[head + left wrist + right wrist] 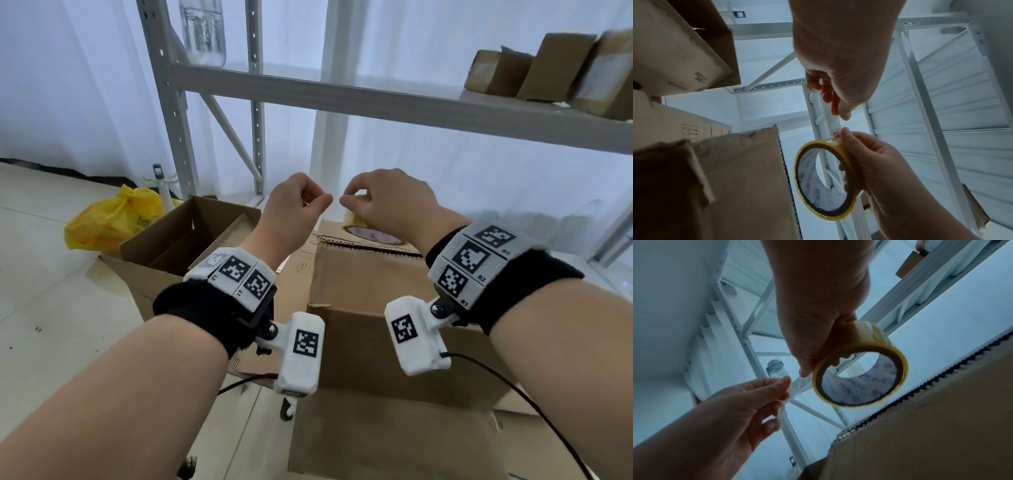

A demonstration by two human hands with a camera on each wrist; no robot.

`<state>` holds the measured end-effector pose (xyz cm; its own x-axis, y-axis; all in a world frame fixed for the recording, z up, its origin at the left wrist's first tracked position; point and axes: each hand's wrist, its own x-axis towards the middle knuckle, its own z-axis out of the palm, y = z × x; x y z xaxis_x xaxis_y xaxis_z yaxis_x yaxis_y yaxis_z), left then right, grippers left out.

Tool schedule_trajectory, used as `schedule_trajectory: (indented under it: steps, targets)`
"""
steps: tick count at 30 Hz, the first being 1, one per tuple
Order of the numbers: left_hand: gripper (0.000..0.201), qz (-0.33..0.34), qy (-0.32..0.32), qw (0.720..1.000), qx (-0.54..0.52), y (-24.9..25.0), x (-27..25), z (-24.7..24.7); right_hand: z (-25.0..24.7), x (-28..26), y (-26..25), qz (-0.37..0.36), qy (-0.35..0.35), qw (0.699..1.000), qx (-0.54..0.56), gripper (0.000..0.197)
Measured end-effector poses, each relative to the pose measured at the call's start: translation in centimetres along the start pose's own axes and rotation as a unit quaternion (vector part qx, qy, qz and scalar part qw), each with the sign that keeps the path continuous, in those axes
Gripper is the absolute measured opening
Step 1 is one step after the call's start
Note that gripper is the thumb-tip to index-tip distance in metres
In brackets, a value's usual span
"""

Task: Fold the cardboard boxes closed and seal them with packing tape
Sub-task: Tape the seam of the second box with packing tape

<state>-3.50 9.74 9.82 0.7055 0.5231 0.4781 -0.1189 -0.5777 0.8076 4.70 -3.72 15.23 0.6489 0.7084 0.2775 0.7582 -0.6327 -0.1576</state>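
Note:
My right hand (346, 200) grips a yellow-edged roll of clear packing tape (354, 219) above the far edge of a brown cardboard box (370, 277). In the right wrist view its fingers pass through the core of the roll (859, 376). My left hand (322, 200) is just left of it, thumb and forefinger pinching the free end of the tape (795, 384). A short clear strip (831, 116) spans the gap between left hand (830, 100) and roll (824, 178). The box's corrugated edge (783, 170) lies beside the roll.
A second cardboard box (191, 233) stands open at the left, a yellow plastic bag (113, 219) behind it on the tiled floor. A grey metal rack (376, 99) rises ahead, with several small cartons (548, 68) on its right shelf. Wrist-camera cables (513, 387) hang over the box.

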Motion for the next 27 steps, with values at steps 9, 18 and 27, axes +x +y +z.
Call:
schedule_trajectory:
  steps: [9, 18, 27]
  targets:
    - [0.012, 0.029, -0.010, 0.999, 0.045, 0.7, -0.4, -0.7, 0.0, -0.4, 0.7, -0.001, -0.004, 0.975, 0.223, 0.009]
    - [0.012, 0.035, -0.017, 0.996, 0.077, 0.6, -0.7, -1.7, -0.2, -1.8, 0.3, 0.021, -0.046, 0.964, 0.262, 0.014]
    - [0.016, 0.016, -0.018, 0.998, 0.065, 0.4, -0.9, -1.5, 0.9, -1.2, 0.3, 0.052, 0.024, 0.983, 0.177, 0.008]
